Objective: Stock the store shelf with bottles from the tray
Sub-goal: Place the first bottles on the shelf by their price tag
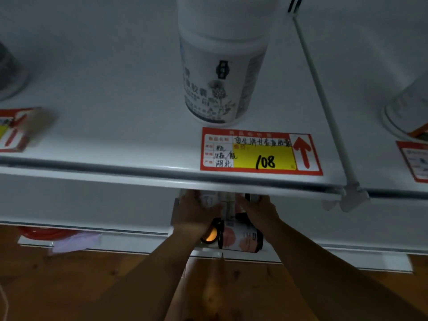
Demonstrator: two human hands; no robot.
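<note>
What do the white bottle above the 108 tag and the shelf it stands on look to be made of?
White bottle: probably plastic, an opaque white body with a soft, dull sheen and a wide moulded cap, wrapped in a printed label. Shelf: looks like painted sheet metal, smooth and white, with a rolled front lip; plastic cannot be ruled out. The 108 tag looks like printed paper with handwriting.

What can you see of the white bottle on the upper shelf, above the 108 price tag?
The white bottle stands upright on the white upper shelf, directly behind the red-and-yellow price tag marked 108. It looks like plastic, with a wide white cap on top, partly cropped by the frame. Its label carries dark printed characters and a plant drawing; the text is too blurred to read. Nothing touches it but the shelf; both hands are below, under the shelf edge.
</note>
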